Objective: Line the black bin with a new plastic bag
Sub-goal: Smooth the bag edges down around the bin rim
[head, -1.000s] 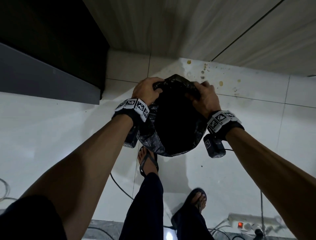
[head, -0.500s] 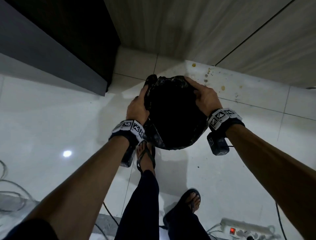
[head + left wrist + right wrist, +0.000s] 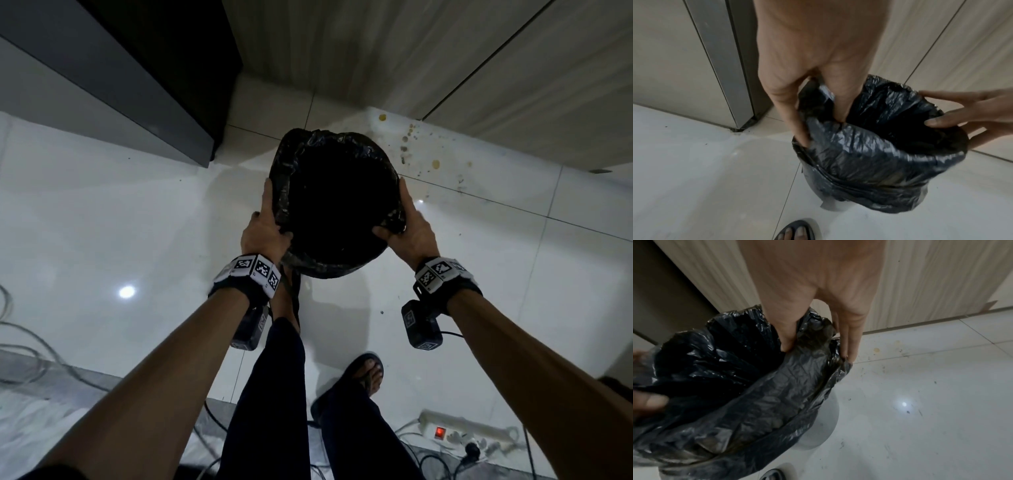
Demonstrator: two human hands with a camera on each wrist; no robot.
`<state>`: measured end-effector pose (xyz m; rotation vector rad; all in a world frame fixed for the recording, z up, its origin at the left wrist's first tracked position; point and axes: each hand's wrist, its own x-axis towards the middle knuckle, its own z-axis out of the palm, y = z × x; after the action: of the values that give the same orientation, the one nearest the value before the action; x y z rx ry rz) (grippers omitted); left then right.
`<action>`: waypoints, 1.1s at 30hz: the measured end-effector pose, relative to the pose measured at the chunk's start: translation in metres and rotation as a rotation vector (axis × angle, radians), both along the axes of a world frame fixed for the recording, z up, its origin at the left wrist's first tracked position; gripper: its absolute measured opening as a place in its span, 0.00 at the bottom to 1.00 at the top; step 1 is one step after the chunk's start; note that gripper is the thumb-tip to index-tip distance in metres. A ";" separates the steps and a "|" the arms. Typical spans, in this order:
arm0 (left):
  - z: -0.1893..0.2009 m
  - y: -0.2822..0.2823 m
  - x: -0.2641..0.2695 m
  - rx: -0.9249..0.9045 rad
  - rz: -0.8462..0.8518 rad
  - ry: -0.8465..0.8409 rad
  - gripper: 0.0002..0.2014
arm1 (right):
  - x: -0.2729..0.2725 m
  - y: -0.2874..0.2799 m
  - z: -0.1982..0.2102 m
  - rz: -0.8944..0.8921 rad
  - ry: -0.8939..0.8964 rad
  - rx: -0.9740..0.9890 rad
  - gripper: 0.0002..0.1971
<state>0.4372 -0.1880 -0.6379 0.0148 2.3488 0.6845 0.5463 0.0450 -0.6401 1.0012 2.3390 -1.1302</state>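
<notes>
Bin (image 3: 830,203): standing on the floor by the wall, bag (image 3: 869,155) folded over its rim.
Left hand (image 3: 265,226): pinching the bag's edge, thumb inside — pulling it taut.
Right hand (image 3: 409,224): pinching the opposite edge likewise — spreading the mouth evenly.

White tiled floor (image 3: 102,212) — bagged black bin (image 3: 337,270), power strip (image 3: 459,432), loose cables (image 3: 30,353) lie on it.

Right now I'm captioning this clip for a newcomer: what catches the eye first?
The black plastic bag, folded over the bin's rim at centre. The left hand and right hand pinch its edge on opposite sides, thumbs inside. Beyond the bin, yellowish stains dot the white floor by the wall.
</notes>
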 end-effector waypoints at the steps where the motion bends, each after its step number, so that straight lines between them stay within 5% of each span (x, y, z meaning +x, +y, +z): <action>1: -0.001 0.000 0.003 0.025 0.018 0.002 0.48 | 0.003 -0.001 -0.001 -0.014 -0.001 -0.045 0.50; 9: -0.003 0.007 -0.017 0.089 0.185 0.060 0.41 | -0.025 -0.003 -0.004 -0.205 0.042 -0.186 0.47; 22: -0.015 -0.007 -0.185 0.087 0.276 0.207 0.40 | -0.214 -0.012 -0.026 -0.101 0.096 0.011 0.46; 26: -0.019 -0.014 -0.221 0.065 0.328 0.179 0.38 | -0.260 -0.020 -0.027 -0.060 0.143 0.075 0.44; 33: -0.018 -0.022 -0.249 0.194 0.406 0.058 0.42 | -0.294 -0.019 -0.038 -0.088 0.082 -0.106 0.40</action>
<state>0.1886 -0.2101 -0.6564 -0.3693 2.3531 1.1187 0.2522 0.0260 -0.6782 1.0462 2.2901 -1.3384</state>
